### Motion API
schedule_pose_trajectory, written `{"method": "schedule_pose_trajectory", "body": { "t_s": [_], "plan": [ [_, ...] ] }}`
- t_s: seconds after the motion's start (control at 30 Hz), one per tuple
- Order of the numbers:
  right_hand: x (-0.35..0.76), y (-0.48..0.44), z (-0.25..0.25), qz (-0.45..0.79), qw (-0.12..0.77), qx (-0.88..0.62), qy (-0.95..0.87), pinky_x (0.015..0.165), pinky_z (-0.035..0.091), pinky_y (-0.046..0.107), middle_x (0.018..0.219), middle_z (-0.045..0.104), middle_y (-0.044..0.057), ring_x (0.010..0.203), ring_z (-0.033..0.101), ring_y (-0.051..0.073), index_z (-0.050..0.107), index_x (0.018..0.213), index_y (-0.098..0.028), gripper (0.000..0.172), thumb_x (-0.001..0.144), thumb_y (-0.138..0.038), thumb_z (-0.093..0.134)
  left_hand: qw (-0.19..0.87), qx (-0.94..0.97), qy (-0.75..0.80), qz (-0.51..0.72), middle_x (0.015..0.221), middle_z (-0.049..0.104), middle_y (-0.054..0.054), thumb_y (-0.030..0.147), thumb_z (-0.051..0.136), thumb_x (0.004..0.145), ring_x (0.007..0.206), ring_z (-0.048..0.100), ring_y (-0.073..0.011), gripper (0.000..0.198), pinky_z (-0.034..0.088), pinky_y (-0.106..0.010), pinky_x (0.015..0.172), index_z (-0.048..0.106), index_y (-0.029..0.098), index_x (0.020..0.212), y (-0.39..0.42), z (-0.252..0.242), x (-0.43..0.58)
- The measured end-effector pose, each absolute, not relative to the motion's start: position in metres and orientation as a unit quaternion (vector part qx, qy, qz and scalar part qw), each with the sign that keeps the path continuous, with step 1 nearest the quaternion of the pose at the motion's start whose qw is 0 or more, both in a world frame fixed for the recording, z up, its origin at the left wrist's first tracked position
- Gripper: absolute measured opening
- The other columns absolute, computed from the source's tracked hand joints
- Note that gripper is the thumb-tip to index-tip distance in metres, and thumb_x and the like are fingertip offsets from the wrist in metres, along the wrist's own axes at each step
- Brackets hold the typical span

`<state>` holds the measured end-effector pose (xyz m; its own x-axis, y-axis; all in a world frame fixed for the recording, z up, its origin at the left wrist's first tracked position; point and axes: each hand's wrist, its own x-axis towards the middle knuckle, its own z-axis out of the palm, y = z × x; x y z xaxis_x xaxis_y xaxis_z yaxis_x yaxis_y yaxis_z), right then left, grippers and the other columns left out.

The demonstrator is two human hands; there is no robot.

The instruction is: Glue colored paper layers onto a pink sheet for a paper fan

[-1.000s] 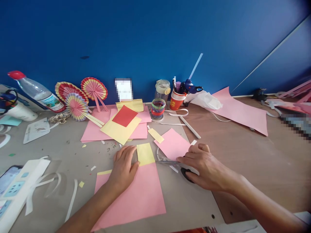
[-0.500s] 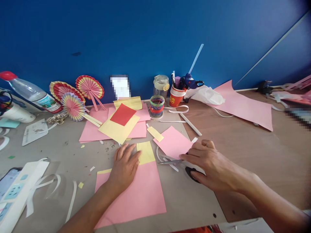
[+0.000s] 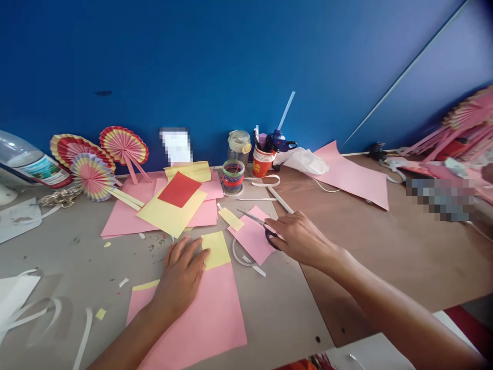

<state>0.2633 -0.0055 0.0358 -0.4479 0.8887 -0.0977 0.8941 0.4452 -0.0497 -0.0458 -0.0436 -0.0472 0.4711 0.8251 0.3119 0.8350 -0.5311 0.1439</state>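
My left hand [image 3: 184,275] lies with its fingers spread on a large pink sheet [image 3: 215,313], its fingertips at the edge of a yellow paper piece [image 3: 215,250] on top of that sheet. My right hand [image 3: 298,237] is closed on a pair of scissors [image 3: 271,237] with black handles. The blades point left, over a smaller pink paper [image 3: 252,241]. A narrow yellow strip [image 3: 231,219] rests at that paper's left corner. Behind my left hand, a red square [image 3: 179,189] lies on a yellow sheet [image 3: 173,213], with more pink paper underneath.
Folded paper fans [image 3: 124,145] lean at the back left beside a plastic bottle [image 3: 38,164]. Along the blue wall stand a clear jar [image 3: 239,146], a band-wrapped container [image 3: 233,177] and a paper cup of tools [image 3: 262,162]. A curved pink sheet [image 3: 354,177] lies right.
My right hand has carried the scissors away from me and left, from the near side of the small pink paper to above it. The left hand stays on the sheet. The view has turned right.
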Motion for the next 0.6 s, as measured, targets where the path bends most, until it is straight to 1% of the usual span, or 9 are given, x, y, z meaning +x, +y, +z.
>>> {"method": "schedule_pose_trajectory", "body": {
  "t_s": [0.1, 0.2, 0.33, 0.47, 0.5, 0.6],
  "plan": [
    [0.253, 0.003, 0.039, -0.034, 0.095, 0.499, 0.861, 0.073, 0.034, 0.032, 0.089, 0.07, 0.011, 0.084, 0.062, 0.024, 0.061, 0.109, -0.015, 0.026, 0.088, -0.026, 0.05, 0.026, -0.861, -0.474, -0.182, 0.129, 0.057, -0.008, 0.015, 0.045, 0.085, 0.127, 0.04, -0.0316, 0.034, 0.036, -0.056, 0.103, 0.06, 0.025, 0.115, -0.042, -0.052, -0.048],
    [0.245, 0.006, 0.038, -0.026, 0.143, 0.479, 0.866, 0.069, 0.035, 0.032, 0.086, 0.07, 0.012, 0.08, 0.064, 0.025, 0.062, 0.103, -0.013, 0.023, 0.086, -0.026, 0.051, 0.033, -0.864, -0.463, -0.193, 0.129, 0.057, -0.009, 0.015, 0.045, 0.086, 0.126, 0.04, -0.0322, 0.033, 0.036, -0.057, 0.102, 0.06, 0.024, 0.114, -0.041, -0.056, -0.05],
    [0.239, 0.01, 0.038, -0.021, 0.164, 0.466, 0.869, 0.065, 0.035, 0.032, 0.081, 0.071, 0.011, 0.075, 0.065, 0.025, 0.063, 0.096, -0.014, 0.018, 0.084, -0.022, 0.053, 0.038, -0.863, -0.457, -0.211, 0.126, 0.058, -0.008, 0.016, 0.045, 0.087, 0.125, 0.041, -0.0316, 0.032, 0.036, -0.057, 0.103, 0.061, 0.024, 0.113, -0.039, -0.057, -0.05],
    [0.232, 0.013, 0.038, -0.017, 0.2, 0.464, 0.863, 0.07, 0.036, 0.033, 0.074, 0.07, 0.011, 0.071, 0.066, 0.025, 0.065, 0.09, -0.013, 0.016, 0.084, -0.018, 0.051, 0.046, -0.865, -0.461, -0.196, 0.127, 0.058, -0.008, 0.016, 0.045, 0.087, 0.125, 0.041, -0.0316, 0.031, 0.036, -0.056, 0.102, 0.06, 0.023, 0.113, -0.04, -0.056, -0.049],
    [0.23, 0.014, 0.037, -0.01, 0.209, 0.458, 0.864, 0.072, 0.036, 0.034, 0.076, 0.07, 0.012, 0.071, 0.065, 0.025, 0.066, 0.089, -0.012, 0.017, 0.084, -0.016, 0.051, 0.046, -0.865, -0.462, -0.188, 0.127, 0.057, -0.008, 0.015, 0.045, 0.087, 0.126, 0.041, -0.0317, 0.031, 0.036, -0.056, 0.102, 0.06, 0.023, 0.113, -0.04, -0.055, -0.049],
    [0.231, 0.019, 0.037, 0.001, 0.204, 0.428, 0.88, 0.074, 0.037, 0.035, 0.094, 0.068, 0.015, 0.076, 0.065, 0.024, 0.067, 0.091, -0.011, 0.018, 0.083, -0.012, 0.051, 0.049, -0.865, -0.466, -0.178, 0.128, 0.057, -0.008, 0.014, 0.045, 0.086, 0.126, 0.041, -0.0321, 0.032, 0.036, -0.055, 0.102, 0.06, 0.023, 0.114, -0.041, -0.055, -0.048]
  ]
}}
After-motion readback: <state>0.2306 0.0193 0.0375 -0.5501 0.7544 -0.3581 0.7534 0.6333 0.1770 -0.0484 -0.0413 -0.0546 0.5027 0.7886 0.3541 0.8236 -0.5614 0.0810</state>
